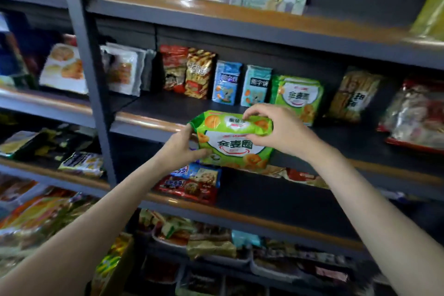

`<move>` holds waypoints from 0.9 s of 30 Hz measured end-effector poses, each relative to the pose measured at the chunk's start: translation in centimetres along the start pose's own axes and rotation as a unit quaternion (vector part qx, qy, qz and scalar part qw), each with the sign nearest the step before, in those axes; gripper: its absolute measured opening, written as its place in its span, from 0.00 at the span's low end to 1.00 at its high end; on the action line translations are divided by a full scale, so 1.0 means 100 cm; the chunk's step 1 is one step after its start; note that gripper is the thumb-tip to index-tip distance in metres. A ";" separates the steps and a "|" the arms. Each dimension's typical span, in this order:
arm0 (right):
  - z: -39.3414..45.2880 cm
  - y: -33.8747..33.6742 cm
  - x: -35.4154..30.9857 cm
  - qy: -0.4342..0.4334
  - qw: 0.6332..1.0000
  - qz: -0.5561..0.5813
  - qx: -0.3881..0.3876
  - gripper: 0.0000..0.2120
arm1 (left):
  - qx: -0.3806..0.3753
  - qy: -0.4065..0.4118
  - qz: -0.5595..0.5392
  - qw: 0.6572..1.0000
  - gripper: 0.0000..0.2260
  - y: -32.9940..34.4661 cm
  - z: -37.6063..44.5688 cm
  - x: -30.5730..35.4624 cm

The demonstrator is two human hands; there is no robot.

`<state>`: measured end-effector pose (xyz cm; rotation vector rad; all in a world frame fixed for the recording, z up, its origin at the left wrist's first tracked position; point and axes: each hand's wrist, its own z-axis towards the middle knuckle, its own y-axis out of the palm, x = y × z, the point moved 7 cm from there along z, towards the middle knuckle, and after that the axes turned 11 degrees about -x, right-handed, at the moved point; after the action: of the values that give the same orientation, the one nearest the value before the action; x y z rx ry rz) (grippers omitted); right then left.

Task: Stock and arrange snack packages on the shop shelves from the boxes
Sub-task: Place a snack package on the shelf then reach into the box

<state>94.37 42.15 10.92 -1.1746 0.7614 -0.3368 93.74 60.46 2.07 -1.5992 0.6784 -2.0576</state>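
Both hands hold one green snack bag [234,143] in front of the middle shelf [153,124], at its front edge. The left hand [183,149] grips the bag's lower left side; the right hand [276,127] pinches its top edge. A matching green bag [299,96] stands on that shelf just behind, beside two blue packets [241,85].

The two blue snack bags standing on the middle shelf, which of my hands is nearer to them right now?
Right. Your right hand grips the green snack bag's top just below the blue bags; your left hand holds its lower left corner, farther down.
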 end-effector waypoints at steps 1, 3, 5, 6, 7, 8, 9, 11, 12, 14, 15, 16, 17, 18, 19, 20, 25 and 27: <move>-0.010 -0.016 0.007 -0.005 0.999 -0.019 0.028 0.13 | 0.020 0.022 0.013 0.999 0.22 0.003 0.012 0.018; -0.027 -0.045 0.023 -0.020 0.993 -0.069 0.089 0.14 | 0.062 0.058 0.026 0.996 0.20 0.011 0.035 0.051; -0.039 -0.067 0.046 -0.022 0.985 -0.109 0.131 0.16 | 0.094 0.072 0.028 0.993 0.20 0.024 0.062 0.075; -0.042 -0.075 0.060 -0.016 0.982 -0.125 0.141 0.17 | 0.102 0.079 0.036 0.991 0.20 0.032 0.075 0.085; -0.044 -0.082 0.074 -0.009 0.979 -0.143 0.147 0.17 | 0.104 0.082 0.043 0.990 0.19 0.042 0.090 0.093; -0.043 -0.086 0.091 -0.002 0.977 -0.159 0.145 0.17 | 0.099 0.075 0.046 0.991 0.18 0.052 0.104 0.098; -0.041 -0.089 0.107 0.006 0.977 -0.164 0.137 0.17 | 0.090 0.059 0.045 0.993 0.17 0.063 0.118 0.100; -0.031 -0.091 0.142 0.024 0.983 -0.145 0.111 0.17 | 0.064 0.024 0.052 0.996 0.18 0.085 0.147 0.097; -0.026 -0.092 0.158 0.033 0.987 -0.129 0.095 0.16 | 0.052 0.006 0.055 0.997 0.19 0.094 0.159 0.093; -0.013 -0.095 0.187 0.053 0.991 -0.111 0.061 0.16 | 0.038 -0.023 0.049 0.998 0.21 0.109 0.181 0.087; -0.006 -0.096 0.199 0.066 0.991 -0.107 0.044 0.16 | 0.035 -0.035 0.045 0.998 0.21 0.115 0.190 0.085; 0.000 -0.098 0.210 0.076 0.991 -0.108 0.034 0.16 | 0.034 -0.047 0.045 0.997 0.22 0.121 0.199 0.083; 0.006 -0.100 0.218 0.081 0.990 -0.111 0.036 0.16 | 0.034 -0.060 0.051 0.996 0.23 0.124 0.206 0.083; 0.011 -0.103 0.224 0.079 0.989 -0.118 0.051 0.15 | 0.036 -0.073 0.059 0.995 0.22 0.126 0.215 0.084; 0.015 -0.104 0.229 0.071 0.985 -0.134 0.076 0.15 | 0.039 -0.085 0.068 0.993 0.21 0.127 0.223 0.084; 0.016 -0.104 0.233 0.061 0.980 -0.157 0.105 0.16 | 0.039 -0.100 0.074 0.991 0.20 0.128 0.230 0.086; 0.017 -0.085 0.264 0.099 0.950 -0.284 0.078 0.17 | 0.043 -0.146 0.052 0.987 0.23 0.131 0.250 0.082; 0.017 -0.084 0.266 0.101 0.944 -0.295 0.104 0.11 | 0.048 -0.138 0.009 0.989 0.25 0.131 0.248 0.079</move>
<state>115.57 24.04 9.43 -1.1581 0.5161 -1.0268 116.61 42.74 5.01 -1.7690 0.4842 -1.7793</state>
